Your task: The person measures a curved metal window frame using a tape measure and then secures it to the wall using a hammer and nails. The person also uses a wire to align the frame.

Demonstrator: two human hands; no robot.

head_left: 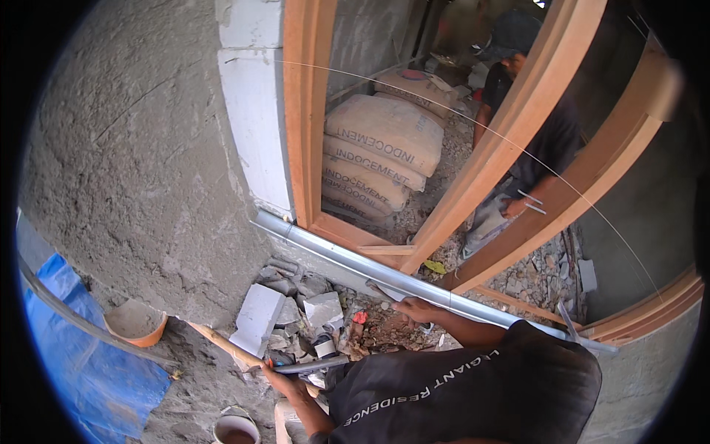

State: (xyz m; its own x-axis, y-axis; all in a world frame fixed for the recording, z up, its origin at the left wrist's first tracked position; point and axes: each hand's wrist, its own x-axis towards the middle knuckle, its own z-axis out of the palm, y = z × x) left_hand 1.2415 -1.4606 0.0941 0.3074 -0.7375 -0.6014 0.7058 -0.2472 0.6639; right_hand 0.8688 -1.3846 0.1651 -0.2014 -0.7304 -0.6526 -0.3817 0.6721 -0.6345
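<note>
My left hand (285, 382) is closed round a pale wooden pole (222, 344) slanting up to the left. A grey bar (314, 365) runs beside that hand; whether it is also gripped I cannot tell. My right hand (416, 309) is closed on a narrow grey tool (380, 289), its kind unclear, just below a long silver metal straightedge (355, 262). This straightedge lies along the foot of a wooden frame (302, 111). Under my hands is rubble with white block pieces (258, 314). My dark shirt (458, 392) covers the lower middle.
Stacked cement sacks (384, 133) stand behind the frame. Another person (547, 133) bends there, a hand at a pale bag (484, 226). A thin string (473, 120) crosses the frame. To the left are a rough wall (140, 148), an orange tub (137, 323), blue sheeting (81, 355) and a bucket (237, 428).
</note>
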